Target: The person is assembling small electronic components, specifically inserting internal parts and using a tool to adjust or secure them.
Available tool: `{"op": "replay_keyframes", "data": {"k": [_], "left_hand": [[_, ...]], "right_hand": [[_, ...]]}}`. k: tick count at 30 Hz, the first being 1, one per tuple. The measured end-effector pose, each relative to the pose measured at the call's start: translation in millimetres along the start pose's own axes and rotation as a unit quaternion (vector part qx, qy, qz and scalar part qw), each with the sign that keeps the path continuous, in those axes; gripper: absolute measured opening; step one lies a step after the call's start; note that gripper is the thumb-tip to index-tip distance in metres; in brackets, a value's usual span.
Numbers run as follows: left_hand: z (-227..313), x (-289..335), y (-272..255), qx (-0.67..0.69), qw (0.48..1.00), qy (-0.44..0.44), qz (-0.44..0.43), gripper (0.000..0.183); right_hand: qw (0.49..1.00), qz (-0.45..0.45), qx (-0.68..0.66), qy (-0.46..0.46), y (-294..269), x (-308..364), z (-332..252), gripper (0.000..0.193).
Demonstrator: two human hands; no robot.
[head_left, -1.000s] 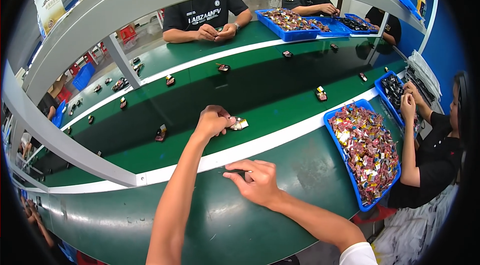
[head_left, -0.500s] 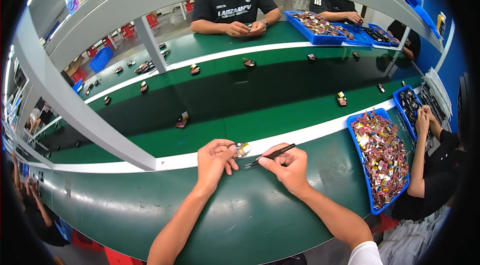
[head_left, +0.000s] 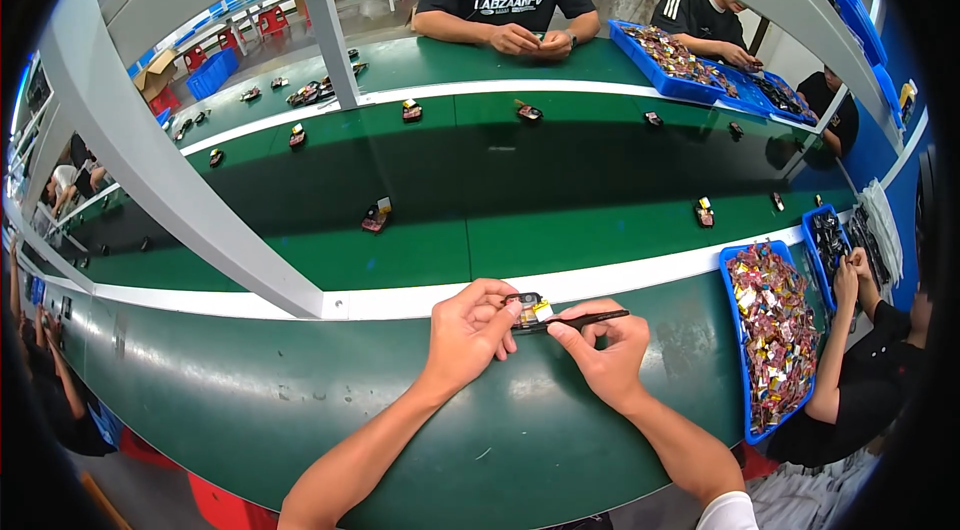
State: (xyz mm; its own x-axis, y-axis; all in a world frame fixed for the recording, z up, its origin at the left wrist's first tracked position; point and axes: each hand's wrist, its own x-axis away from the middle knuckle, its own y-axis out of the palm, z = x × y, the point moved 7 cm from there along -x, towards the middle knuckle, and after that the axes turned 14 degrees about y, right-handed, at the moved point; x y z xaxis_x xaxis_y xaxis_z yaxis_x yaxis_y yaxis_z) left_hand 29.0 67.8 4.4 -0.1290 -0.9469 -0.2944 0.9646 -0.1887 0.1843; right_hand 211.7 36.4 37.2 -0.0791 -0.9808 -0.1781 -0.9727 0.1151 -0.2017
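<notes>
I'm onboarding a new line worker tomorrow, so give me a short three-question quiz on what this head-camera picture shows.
1. True or false: the left hand holds a small dark part with a yellow label.
2. What does the right hand hold? A) black tweezers B) a red screwdriver C) a paintbrush
3. Fill in: the blue tray of small parts sits to the person's ____ side.

Key
1. True.
2. A: the black tweezers point left, their tips at the part.
3. Right.
</notes>
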Motion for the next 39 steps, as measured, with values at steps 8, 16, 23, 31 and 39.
{"op": "replay_keyframes", "data": {"k": [8, 16, 23, 31, 39], "left_hand": [[0, 1, 3, 0.015, 1.000, -0.005, 0.011, 0.012], [2, -1, 8, 0.031, 0.999, -0.001, -0.017, 0.016], [1, 0, 8, 0.039, 0.999, -0.004, -0.020, 0.017], [-2, 0, 10, 0.040, 0.999, -0.008, -0.027, 0.017], [0, 0, 9, 0.022, 0.999, -0.007, -0.026, 0.017]], "right_hand": [[0.999, 0.033, 0.031, -0.023, 0, 0, -1, 0.011], [0.987, -0.019, -0.105, 0.119, -1, -4, 15, 0.014], [0.962, -0.040, -0.170, 0.210, 1, -6, 17, 0.014], [0.965, -0.036, -0.181, 0.187, 2, -6, 20, 0.015], [0.961, -0.047, -0.178, 0.206, 3, -5, 19, 0.011]]}}
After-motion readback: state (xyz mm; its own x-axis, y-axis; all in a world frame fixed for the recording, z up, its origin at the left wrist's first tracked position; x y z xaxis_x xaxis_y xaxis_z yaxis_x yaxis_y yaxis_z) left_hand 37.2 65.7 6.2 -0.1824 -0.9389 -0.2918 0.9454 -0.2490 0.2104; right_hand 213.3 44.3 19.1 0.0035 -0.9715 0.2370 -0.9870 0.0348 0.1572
